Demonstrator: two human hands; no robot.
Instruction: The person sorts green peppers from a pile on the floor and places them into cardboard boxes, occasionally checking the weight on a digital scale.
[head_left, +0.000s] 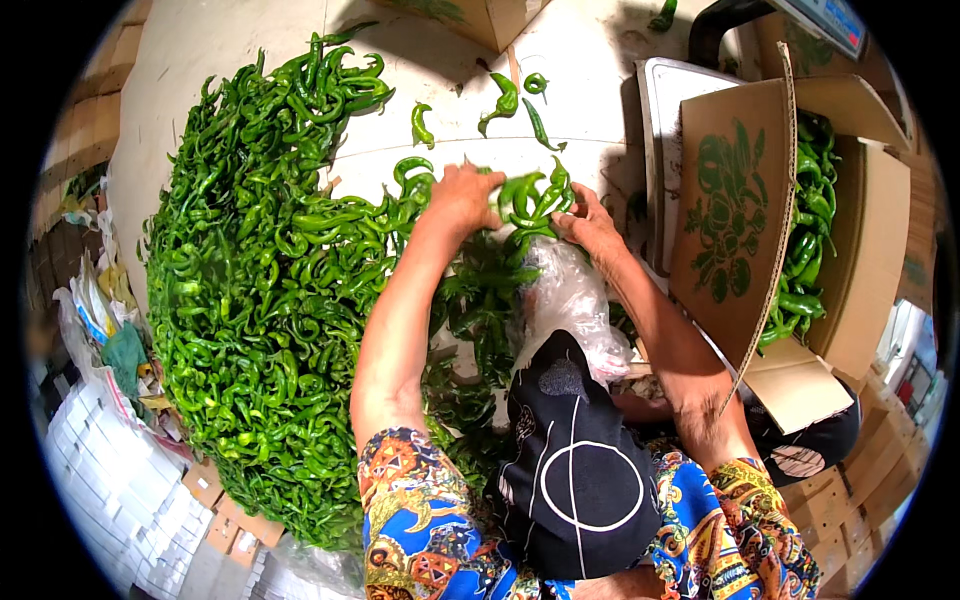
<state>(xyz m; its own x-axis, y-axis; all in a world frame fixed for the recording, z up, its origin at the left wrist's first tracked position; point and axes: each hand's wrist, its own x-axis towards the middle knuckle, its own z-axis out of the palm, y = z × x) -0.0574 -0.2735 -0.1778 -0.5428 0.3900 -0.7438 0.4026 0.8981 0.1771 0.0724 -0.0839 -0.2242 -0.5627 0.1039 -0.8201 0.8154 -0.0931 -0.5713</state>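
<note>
A large heap of curved green chili peppers (255, 300) covers the left side of the pale surface. My left hand (466, 196) is at the right end of the heap, fingers spread and slightly blurred, beside a small bunch of green peppers (531, 199). On the other side of that bunch, my right hand (589, 217) has its thumb and fingers against the peppers. Whether either hand grips one cannot be told. Just below the bunch lies a crumpled clear plastic bag (574, 300), with shaded peppers to its left.
An open cardboard box (724, 210) holding green peppers stands at right, beside a metal scale platform (660, 172). A few loose peppers (504, 97) lie beyond my hands. Another cardboard box (480, 19) is at the top edge. Flattened white cartons (112, 480) lie lower left.
</note>
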